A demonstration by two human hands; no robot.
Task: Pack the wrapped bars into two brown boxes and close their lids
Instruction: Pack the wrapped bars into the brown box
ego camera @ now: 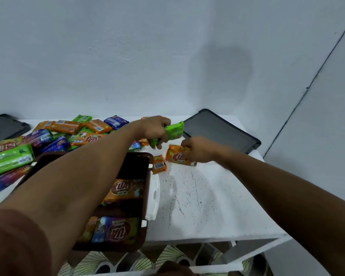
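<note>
Nearest, at about 7 o'clock, the brown box (145, 198) sits open at the front edge of the white table (207, 202), partly hidden under the left forearm. Inside it lie an orange bar (126, 189) and, closer in, a blue and yellow bar (116, 230); a white latch (154, 196) hangs on its right wall. Just beyond the box's far right corner a small orange bar (159, 164) lies on the table with its barcode up. Next to it, toward 1 o'clock, the right hand (197, 149) has its fingers curled onto an orange wrapped bar (177, 155) that rests on the tabletop. A little farther, at 12 o'clock, the left hand (156, 129) is closed around a green bar (172, 132), held clear of the surface and tilted. Out at 10 o'clock a loose pile of wrapped bars (48, 136) in orange, green and blue covers the left of the table, reaching to the back edge. At 2 o'clock a dark lid (219, 130) lies flat near the wall, and another dark lid (6, 126) shows at the far left edge.
</note>
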